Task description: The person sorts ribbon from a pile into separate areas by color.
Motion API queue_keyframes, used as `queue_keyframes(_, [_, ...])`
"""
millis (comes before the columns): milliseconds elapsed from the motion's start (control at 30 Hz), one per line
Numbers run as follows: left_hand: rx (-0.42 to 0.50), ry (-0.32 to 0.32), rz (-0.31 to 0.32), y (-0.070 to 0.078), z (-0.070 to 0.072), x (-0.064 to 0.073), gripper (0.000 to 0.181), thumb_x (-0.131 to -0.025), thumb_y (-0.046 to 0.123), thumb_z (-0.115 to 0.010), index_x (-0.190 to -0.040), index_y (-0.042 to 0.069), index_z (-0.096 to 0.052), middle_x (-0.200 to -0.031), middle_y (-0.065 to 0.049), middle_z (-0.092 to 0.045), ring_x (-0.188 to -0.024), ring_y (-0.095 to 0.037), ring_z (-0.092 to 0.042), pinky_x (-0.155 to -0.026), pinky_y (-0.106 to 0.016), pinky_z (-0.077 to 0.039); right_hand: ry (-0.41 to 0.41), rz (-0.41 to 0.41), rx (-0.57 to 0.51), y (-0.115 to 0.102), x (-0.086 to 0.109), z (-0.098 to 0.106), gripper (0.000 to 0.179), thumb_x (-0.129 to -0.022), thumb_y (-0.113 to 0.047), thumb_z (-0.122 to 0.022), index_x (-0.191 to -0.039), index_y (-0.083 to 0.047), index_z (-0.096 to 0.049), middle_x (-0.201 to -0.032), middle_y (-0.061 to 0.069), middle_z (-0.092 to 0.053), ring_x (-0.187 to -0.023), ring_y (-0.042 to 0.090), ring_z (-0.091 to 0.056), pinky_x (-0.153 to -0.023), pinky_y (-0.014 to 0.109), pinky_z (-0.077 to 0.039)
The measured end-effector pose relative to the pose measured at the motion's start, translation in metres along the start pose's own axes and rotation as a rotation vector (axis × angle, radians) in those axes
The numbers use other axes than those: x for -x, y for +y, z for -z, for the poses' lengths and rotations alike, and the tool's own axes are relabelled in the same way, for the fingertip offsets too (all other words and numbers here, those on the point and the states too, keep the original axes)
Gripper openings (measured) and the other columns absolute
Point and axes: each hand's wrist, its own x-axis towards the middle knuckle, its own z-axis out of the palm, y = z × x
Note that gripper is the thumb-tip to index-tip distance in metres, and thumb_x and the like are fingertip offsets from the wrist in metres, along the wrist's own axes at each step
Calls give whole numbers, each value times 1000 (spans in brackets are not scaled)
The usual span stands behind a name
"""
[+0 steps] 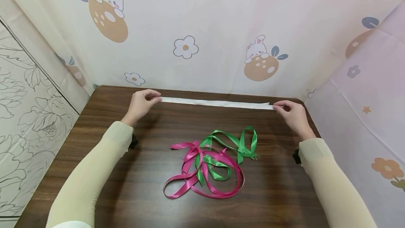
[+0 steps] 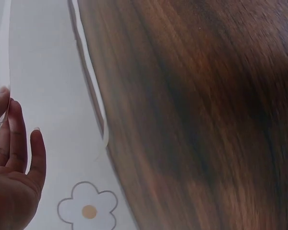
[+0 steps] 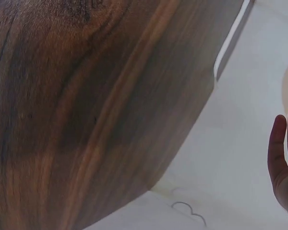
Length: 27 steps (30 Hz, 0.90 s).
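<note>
White ribbon is pinched near its ends by left hand and right hand above the surface, apparently to be straightened, with even tension seemingly called for next.

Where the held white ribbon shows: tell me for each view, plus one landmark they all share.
Head: the white ribbon stretches across the picture's middle, from the left hand to the right hand.
Left wrist: it runs down the upper left edge into the left hand.
Right wrist: can't tell; a pale strip lines the table edge, upper right.
Shared landmark: the brown table meeting the pale backdrop.
</note>
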Motion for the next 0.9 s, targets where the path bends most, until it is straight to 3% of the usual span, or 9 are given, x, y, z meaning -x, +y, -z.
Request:
queue_keyframes(400, [-26,-12,40,-12,-15,-10,21,-93,20,-78,-106,4,-78,-102,-16,-79,-84,-21,-64,-68,-18,-46,-6,-12,7,12,-11,-21,32,-102,-32,-66,-114,-4,-74,-97,15,-69,-77,13,-48,-63,19,-38])
queue_keyframes(667, [-62,-18,45,-21,-24,-13,17,-93,17,-78,-103,3,-77,-96,-17,-78,-81,-24,-64,-87,-35,-50,-43,-36,8,18,-18,-35,33,-103,-32,-65,-115,-2,-73,-98,15,-68,-79,17,-49,-64,22,-40])
queue_keyframes(900, [-86,-26,68,-29,-32,-13,17,-92,17,-79,-102,3,-77,-95,-18,-78,-78,-23,-65,-67,-24,-49,-84,-58,15,25,-20,-46,32,-104,-32,-62,-114,-4,-74,-102,17,-70,-80,21,-51,-66,27,-43])
